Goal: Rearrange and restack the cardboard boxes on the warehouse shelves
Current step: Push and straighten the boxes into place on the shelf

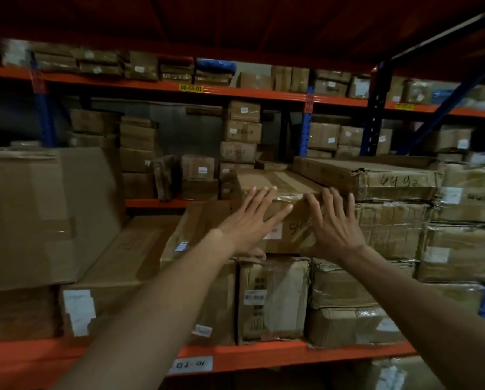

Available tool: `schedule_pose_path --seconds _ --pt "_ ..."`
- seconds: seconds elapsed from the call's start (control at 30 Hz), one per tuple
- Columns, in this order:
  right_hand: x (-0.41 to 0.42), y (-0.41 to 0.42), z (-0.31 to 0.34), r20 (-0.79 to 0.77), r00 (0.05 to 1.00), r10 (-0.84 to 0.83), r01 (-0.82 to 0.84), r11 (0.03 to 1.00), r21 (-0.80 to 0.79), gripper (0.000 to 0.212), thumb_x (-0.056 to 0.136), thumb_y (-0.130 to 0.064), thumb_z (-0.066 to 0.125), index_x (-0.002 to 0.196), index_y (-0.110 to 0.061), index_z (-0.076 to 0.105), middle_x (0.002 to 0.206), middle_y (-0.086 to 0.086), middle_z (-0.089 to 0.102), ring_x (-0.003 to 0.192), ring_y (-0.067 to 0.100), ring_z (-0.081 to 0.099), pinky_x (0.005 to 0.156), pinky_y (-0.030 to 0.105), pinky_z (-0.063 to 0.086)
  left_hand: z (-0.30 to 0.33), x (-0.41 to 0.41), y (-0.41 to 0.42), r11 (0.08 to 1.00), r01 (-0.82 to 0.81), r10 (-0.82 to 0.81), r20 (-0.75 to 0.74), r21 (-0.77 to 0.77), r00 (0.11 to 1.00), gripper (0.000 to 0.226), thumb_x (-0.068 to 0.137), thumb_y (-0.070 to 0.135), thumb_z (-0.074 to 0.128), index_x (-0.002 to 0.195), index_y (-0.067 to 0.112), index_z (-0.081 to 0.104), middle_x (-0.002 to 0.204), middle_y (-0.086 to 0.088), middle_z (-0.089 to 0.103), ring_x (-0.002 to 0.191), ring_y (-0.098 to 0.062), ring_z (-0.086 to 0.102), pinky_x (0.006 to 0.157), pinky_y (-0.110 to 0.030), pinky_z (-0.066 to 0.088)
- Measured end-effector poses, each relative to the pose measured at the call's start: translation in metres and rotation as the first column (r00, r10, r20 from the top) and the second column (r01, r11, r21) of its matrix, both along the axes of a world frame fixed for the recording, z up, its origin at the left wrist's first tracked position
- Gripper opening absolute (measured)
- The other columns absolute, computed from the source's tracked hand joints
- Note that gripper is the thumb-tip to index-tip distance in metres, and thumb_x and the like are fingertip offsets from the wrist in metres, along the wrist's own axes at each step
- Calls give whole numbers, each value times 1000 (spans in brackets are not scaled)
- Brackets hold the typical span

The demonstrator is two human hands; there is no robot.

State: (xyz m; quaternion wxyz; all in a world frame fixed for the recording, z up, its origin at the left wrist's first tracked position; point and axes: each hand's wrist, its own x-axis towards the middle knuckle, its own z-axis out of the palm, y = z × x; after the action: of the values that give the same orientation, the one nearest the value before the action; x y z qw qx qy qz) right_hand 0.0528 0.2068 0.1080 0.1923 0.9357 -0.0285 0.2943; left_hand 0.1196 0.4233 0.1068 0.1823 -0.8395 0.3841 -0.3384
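A long taped cardboard box (266,182) with handwritten digits on its front lies on top of the stack in the middle of the shelf. My left hand (254,220) lies flat on its front face with fingers spread, thumb under the lower edge. My right hand (331,223) presses flat on the same face, to the right, fingertips at the top edge. Neither hand is closed around the box. A flatter box (368,175) marked with numbers sits beside it on the right, slightly higher.
Under the box stand upright cartons (272,299) on the orange shelf beam (264,357). A big carton (36,218) stands at the left, a slanted flat one (123,254) beside it. Taped boxes (458,249) fill the right. Blue uprights (376,108) and further racks lie behind.
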Motion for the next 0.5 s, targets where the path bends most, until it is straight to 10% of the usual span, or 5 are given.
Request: schedule_pose_path --seconds 0.1,0.23,0.5 --pt "-6 30 20 18 999 29 -28 998 -48 131 67 -87 60 159 -18 -2 163 24 -4 150 41 -8 117 66 -3 16 8 57 964 65 -76 -32 -259 997 130 73 69 72 154 32 -22 159 -15 -31 139 -28 -41 105 -42 -35" --pt "7 117 49 98 980 172 -160 980 -120 114 72 -64 74 159 -21 14 163 23 8 149 40 2 119 62 3 16 24 162 724 -226 253 -54 -651 966 133 73 78 62 152 20 -28 158 -20 -28 144 -37 -27 111 -48 -29" --pt "66 368 57 39 893 448 -409 845 -345 94 89 -30 65 158 -24 2 164 22 1 150 40 -3 121 54 -6 -52 3 333 143 -576 383 -491 -805 782 153 60 76 75 151 6 -26 156 -36 -18 144 -53 -12 116 -63 2"
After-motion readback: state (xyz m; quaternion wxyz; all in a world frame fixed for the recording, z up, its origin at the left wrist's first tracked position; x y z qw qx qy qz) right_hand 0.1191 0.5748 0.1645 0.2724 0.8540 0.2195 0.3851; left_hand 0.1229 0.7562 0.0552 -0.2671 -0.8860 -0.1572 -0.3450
